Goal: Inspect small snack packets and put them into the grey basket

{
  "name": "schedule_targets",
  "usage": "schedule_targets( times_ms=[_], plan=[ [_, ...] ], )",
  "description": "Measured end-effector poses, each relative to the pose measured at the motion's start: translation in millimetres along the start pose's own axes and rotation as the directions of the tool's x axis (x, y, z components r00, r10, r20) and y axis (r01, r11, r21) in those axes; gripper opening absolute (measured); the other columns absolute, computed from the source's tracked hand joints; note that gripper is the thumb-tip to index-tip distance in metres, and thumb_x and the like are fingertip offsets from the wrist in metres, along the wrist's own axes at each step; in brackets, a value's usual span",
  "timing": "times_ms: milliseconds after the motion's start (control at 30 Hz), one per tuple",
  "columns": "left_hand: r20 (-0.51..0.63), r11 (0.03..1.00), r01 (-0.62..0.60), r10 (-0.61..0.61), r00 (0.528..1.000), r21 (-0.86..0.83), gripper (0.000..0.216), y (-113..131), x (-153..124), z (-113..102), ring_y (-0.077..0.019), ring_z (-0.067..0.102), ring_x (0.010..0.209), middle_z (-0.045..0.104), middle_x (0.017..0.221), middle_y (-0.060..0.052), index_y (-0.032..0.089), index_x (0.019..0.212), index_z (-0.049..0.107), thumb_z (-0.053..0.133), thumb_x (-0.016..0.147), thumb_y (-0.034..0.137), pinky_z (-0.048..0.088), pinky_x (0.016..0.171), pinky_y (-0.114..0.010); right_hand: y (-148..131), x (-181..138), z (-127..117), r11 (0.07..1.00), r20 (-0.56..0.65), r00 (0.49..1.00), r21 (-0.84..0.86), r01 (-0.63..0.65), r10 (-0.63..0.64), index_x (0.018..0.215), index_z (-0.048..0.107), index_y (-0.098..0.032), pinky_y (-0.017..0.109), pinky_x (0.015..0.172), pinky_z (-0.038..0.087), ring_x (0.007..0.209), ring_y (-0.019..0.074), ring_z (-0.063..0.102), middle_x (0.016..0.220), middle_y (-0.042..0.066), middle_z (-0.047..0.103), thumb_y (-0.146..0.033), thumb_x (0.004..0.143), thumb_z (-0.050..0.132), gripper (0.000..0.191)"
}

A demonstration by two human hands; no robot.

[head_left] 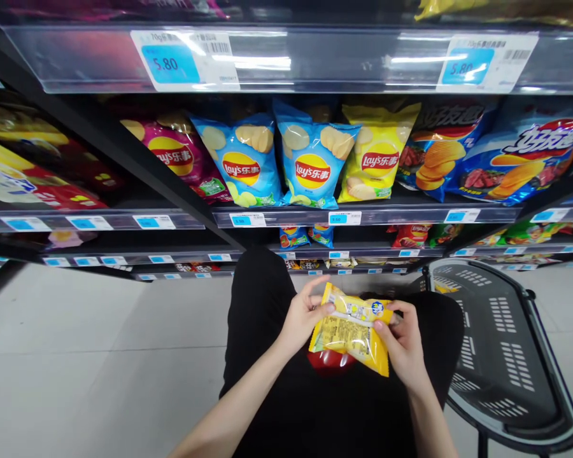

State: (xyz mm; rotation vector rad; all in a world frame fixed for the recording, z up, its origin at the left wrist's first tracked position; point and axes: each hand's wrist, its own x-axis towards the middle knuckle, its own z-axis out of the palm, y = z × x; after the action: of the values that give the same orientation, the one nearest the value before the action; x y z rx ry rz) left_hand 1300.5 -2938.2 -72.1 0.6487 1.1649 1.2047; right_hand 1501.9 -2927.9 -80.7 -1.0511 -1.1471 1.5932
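At the lower centre of the frame, a small yellow packet (351, 331) is lying between the two hands. The left hand (302, 318), partly curled, is gripping its left end, thumb on the near face, index finger extending past the top corner. The right hand (405, 340) is closing on its right edge between thumb and curled fingers. The packet's printed back is facing the camera, its long axis running left to right, sloping slightly down rightward.
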Motion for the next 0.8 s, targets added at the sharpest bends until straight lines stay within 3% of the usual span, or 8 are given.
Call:
schedule_targets(
  times_ms=[67, 167, 233, 333, 433, 600, 700, 800],
  plan=[
    [0.051, 0.994, 0.007, -0.013, 0.999, 0.112, 0.031, 0, 1, -2, -0.0159, 0.063, 0.059, 0.070, 0.066, -0.003, 0.012, 0.090, 0.067, 0.070, 0.072, 0.037, 0.046, 0.056, -0.022, -3, 0, 0, 0.999, 0.008, 0.999, 0.017, -0.031, 0.031, 0.117, 0.040, -0.029, 0.033, 0.069, 0.057, 0.081, 0.0200, 0.068, 0.101, 0.006, 0.068, -0.031, 0.083, 0.066, 0.043],
    [0.075, 0.965, -0.032, 0.012, 0.997, 0.261, 0.026, 1, 1, -5, -0.0148, 0.059, 0.059, 0.070, 0.067, -0.004, 0.011, 0.070, 0.069, 0.066, 0.075, 0.036, 0.043, 0.055, -0.022, -7, 4, -2, 0.994, 0.023, 0.994, 0.008, -0.109, 0.108, 0.137, 0.030, -0.030, 0.035, 0.074, 0.057, 0.084, 0.0211, 0.069, 0.103, 0.006, 0.069, -0.035, 0.083, 0.066, 0.065],
    [0.047, 0.941, -0.099, 0.088, 0.995, 0.325, 0.024, 4, 0, -6, -0.0131, 0.054, 0.055, 0.066, 0.062, -0.001, 0.012, 0.067, 0.068, 0.065, 0.076, 0.034, 0.039, 0.052, -0.022, -4, 9, -5, 0.985, 0.072, 0.982, -0.029, -0.172, 0.174, 0.130, 0.047, -0.025, 0.035, 0.076, 0.055, 0.086, 0.0228, 0.068, 0.101, 0.007, 0.070, -0.040, 0.081, 0.067, 0.055],
    [0.047, 0.879, -0.218, 0.218, 0.975, 0.423, 0.027, 7, 0, -8, -0.0099, 0.045, 0.049, 0.056, 0.051, 0.002, 0.014, 0.055, 0.064, 0.066, 0.075, 0.033, 0.032, 0.049, -0.021, 6, 13, -10, 0.963, 0.129, 0.955, -0.049, -0.265, 0.269, 0.100, 0.068, -0.017, 0.036, 0.070, 0.054, 0.078, 0.0253, 0.067, 0.087, 0.008, 0.073, -0.048, 0.076, 0.070, 0.039],
    [0.037, 0.942, -0.167, 0.164, 0.986, 0.291, 0.033, 7, 0, -9, -0.0091, 0.042, 0.049, 0.051, 0.048, 0.002, 0.014, 0.047, 0.060, 0.073, 0.069, 0.035, 0.031, 0.049, -0.021, 14, 11, -12, 0.963, 0.109, 0.959, 0.029, -0.268, 0.263, 0.097, 0.071, -0.018, 0.038, 0.070, 0.054, 0.076, 0.0255, 0.067, 0.088, 0.009, 0.073, -0.050, 0.075, 0.070, 0.039],
    [0.026, 0.999, -0.013, 0.012, 1.000, 0.044, 0.056, 0, -6, -2, -0.0087, 0.040, 0.040, 0.048, 0.041, 0.002, 0.012, 0.048, 0.062, 0.068, 0.061, 0.067, 0.030, 0.040, -0.020, 11, 5, -5, 0.960, 0.194, 0.956, 0.133, -0.247, 0.219, 0.095, 0.069, -0.019, 0.029, 0.059, 0.051, 0.058, 0.0162, 0.062, 0.076, 0.005, 0.071, -0.051, 0.079, 0.066, 0.036],
    [0.033, 0.997, 0.022, -0.020, 0.999, -0.069, 0.059, -1, -14, 1, -0.0109, 0.049, 0.042, 0.055, 0.046, 0.000, 0.013, 0.055, 0.065, 0.070, 0.053, 0.072, 0.042, 0.045, -0.022, 2, 6, 1, 0.942, 0.269, 0.923, 0.116, -0.314, 0.274, 0.082, 0.067, -0.016, 0.019, 0.036, 0.037, 0.034, 0.0079, 0.044, 0.048, -0.003, 0.055, -0.056, 0.078, 0.064, 0.040],
    [0.041, 0.985, 0.074, -0.068, 0.997, -0.154, 0.057, 4, -19, -6, -0.0142, 0.057, 0.048, 0.065, 0.056, -0.002, 0.016, 0.067, 0.071, 0.074, 0.049, 0.070, 0.049, 0.052, -0.026, -12, 10, 4, 0.943, 0.340, 0.892, 0.042, -0.330, 0.297, 0.072, 0.063, -0.015, 0.016, 0.029, 0.024, 0.026, 0.0042, 0.030, 0.036, -0.009, 0.038, -0.060, 0.076, 0.063, 0.045]
  ],
)
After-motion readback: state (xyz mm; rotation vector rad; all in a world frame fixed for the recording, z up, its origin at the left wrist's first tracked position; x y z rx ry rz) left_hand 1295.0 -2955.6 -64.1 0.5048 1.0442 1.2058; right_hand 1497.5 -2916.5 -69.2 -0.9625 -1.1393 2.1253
